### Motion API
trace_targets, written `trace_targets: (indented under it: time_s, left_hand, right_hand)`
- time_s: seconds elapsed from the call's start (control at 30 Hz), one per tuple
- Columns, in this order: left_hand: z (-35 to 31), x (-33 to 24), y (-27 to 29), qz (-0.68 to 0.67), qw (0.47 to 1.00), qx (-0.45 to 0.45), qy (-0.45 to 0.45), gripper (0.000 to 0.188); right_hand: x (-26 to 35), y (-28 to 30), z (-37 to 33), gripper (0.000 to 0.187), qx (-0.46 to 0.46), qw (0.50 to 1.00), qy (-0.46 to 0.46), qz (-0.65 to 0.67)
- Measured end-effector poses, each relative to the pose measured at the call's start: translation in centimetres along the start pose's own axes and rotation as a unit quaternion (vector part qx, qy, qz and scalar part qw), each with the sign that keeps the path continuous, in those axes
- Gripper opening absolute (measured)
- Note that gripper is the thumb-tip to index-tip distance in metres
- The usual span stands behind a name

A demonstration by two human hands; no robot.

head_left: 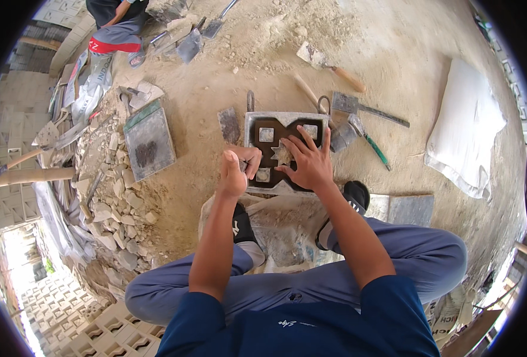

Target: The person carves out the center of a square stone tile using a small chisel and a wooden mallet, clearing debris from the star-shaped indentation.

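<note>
A square metal mould (282, 121) with dark channels, small square inserts and a star-shaped centre piece (281, 153) lies on the sandy ground in front of me. My right hand (311, 162) rests spread over the mould, its fingertips touching the star piece. My left hand (237, 169) hovers at the mould's left edge with its fingers curled around something small that I cannot make out. I squat over it, with my knees at either side.
Trowels (358, 106) and a wooden-handled tool (329, 64) lie beyond the mould. A flat grey tray (149, 140) and a rubble heap (105, 196) are on the left, a white sack (468, 131) on the right. Another person (117, 27) squats at the far left.
</note>
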State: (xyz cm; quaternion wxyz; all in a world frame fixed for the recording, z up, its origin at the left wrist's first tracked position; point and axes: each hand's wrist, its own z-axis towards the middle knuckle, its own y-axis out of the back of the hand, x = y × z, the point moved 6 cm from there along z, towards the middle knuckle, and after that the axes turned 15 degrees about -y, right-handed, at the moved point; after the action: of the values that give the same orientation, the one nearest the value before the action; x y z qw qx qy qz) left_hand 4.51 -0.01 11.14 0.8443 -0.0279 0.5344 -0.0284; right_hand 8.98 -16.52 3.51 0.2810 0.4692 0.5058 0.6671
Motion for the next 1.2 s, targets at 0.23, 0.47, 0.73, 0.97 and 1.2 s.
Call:
trace_targets:
  time_s: [0.23,0.47,0.73,0.97,1.2]
  left_hand:
    - [-1.2,-0.2,1.3,-0.004,0.972,-0.219,-0.09,0.078]
    - [-1.8,-3.8,0.0,-0.05,0.943,-0.234,-0.231,0.05]
    - [-2.7,-1.8,-0.3,-0.064,0.94,-0.276,-0.189,0.036]
    - [-1.7,-2.3,-0.2,0.0,0.896,-0.379,-0.23,0.047]
    - [-1.9,-1.1,-0.9,0.016,0.893,-0.405,-0.196,0.047]
  right_hand:
    - [0.1,-0.2,-0.1,0.067,-0.005,1.0,-0.002,0.014]
    - [-0.2,0.2,0.1,0.069,-0.01,1.0,-0.003,0.008]
    - [0.2,0.0,-0.6,0.066,0.004,1.0,-0.013,0.025]
    - [-1.2,-0.4,-0.3,0.068,-0.005,1.0,-0.015,0.019]
    - [-0.5,-0.3,0.0,0.067,0.0,1.0,-0.011,0.016]
